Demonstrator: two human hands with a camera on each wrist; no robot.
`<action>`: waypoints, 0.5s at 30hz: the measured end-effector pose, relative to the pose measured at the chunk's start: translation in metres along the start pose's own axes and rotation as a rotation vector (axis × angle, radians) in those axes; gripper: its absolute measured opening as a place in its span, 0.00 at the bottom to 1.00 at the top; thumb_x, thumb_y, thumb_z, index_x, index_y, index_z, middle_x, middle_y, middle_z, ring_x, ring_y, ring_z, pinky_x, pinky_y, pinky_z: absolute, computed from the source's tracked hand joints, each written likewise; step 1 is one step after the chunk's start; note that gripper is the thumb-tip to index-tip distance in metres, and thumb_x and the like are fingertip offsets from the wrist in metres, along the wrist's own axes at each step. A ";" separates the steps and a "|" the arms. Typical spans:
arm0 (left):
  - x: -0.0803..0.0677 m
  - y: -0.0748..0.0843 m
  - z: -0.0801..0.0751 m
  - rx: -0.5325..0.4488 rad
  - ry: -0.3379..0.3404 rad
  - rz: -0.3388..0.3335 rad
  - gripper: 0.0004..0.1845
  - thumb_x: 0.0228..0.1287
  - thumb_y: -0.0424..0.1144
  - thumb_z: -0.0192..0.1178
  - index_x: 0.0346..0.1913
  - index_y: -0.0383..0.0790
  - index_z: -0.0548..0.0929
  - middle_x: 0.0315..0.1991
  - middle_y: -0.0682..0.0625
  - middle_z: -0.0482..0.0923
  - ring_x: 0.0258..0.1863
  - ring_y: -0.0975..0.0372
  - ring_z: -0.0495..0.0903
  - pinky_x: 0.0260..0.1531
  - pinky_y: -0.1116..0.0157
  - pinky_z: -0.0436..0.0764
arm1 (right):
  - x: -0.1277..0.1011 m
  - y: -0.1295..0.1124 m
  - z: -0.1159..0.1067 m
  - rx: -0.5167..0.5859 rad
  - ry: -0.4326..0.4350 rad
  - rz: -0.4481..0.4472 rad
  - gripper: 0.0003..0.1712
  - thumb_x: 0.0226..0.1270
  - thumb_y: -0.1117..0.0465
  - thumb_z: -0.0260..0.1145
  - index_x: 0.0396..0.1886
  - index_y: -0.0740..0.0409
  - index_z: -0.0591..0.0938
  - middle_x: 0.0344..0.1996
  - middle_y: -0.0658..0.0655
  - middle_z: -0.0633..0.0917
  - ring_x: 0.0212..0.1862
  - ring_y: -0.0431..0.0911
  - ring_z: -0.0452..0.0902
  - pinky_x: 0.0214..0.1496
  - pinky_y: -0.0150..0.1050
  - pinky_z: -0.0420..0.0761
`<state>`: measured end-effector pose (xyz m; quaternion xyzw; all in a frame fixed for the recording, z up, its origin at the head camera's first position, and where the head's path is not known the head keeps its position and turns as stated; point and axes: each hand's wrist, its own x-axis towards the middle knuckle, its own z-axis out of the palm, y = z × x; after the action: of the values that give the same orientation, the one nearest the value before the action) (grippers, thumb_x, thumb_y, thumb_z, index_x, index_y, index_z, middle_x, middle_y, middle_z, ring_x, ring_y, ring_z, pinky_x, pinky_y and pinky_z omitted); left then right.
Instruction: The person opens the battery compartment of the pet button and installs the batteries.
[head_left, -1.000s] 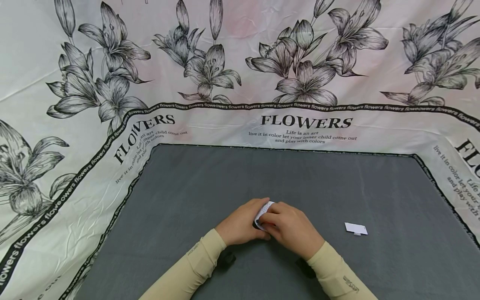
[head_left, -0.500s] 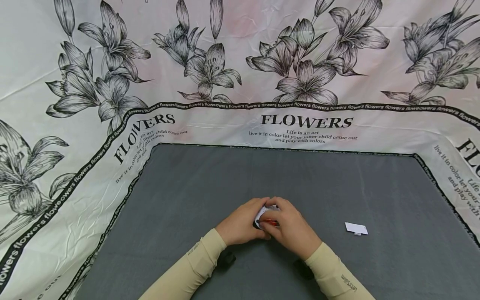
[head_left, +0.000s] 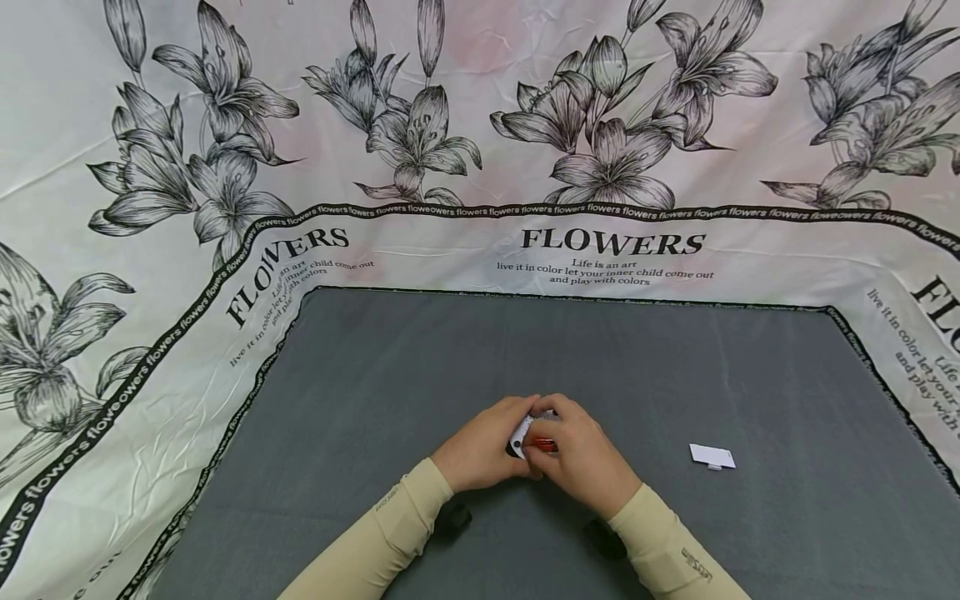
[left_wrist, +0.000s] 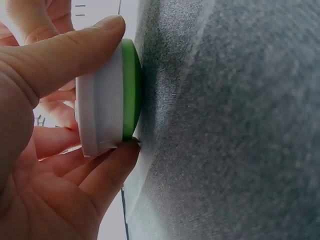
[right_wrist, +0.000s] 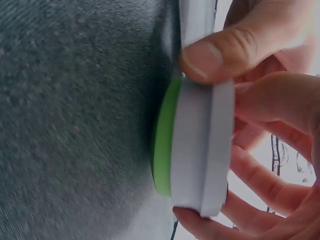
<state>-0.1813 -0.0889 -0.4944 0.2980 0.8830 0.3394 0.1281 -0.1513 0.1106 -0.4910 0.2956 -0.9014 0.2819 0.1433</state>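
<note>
A round device with white sides and a domed green base stands base-down on the grey cloth. In the head view its white speckled upper face shows between the hands, with a red part under the right fingers. My left hand holds it from the left, thumb and fingers around the rim. From the right, my right hand grips it, its thumb at the edge and other fingers curled over the top. Those fingers hide most of the upper face.
A small flat white piece with a tab, like a battery cover, lies to the right on the grey cloth. Dark objects sit under the left wrist and right wrist. White flower-printed fabric surrounds the grey area.
The right hand has shifted slightly and its index finger has lifted, so the red part shows more than a second ago. The left hand and the white piece stay in place.
</note>
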 end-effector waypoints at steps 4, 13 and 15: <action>0.000 0.000 -0.001 -0.003 -0.005 0.005 0.54 0.63 0.47 0.81 0.86 0.43 0.61 0.78 0.49 0.72 0.69 0.61 0.78 0.69 0.62 0.81 | 0.000 0.001 -0.003 -0.005 -0.008 0.016 0.09 0.58 0.67 0.84 0.31 0.48 0.92 0.51 0.58 0.86 0.48 0.49 0.84 0.44 0.41 0.88; 0.001 0.000 0.001 -0.001 -0.011 0.021 0.55 0.63 0.46 0.81 0.87 0.45 0.59 0.79 0.50 0.70 0.70 0.61 0.78 0.68 0.62 0.81 | 0.001 0.001 -0.003 -0.015 -0.007 -0.005 0.10 0.58 0.69 0.81 0.28 0.48 0.91 0.47 0.57 0.85 0.47 0.48 0.82 0.45 0.42 0.86; 0.000 -0.001 0.001 0.002 -0.008 0.021 0.55 0.64 0.47 0.80 0.87 0.44 0.59 0.80 0.50 0.70 0.71 0.61 0.78 0.69 0.62 0.81 | 0.001 0.001 -0.003 -0.012 -0.006 0.000 0.10 0.60 0.68 0.81 0.28 0.47 0.91 0.46 0.55 0.85 0.46 0.47 0.81 0.44 0.41 0.86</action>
<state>-0.1812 -0.0885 -0.4959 0.3088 0.8795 0.3388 0.1278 -0.1525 0.1120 -0.4886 0.2954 -0.9036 0.2758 0.1424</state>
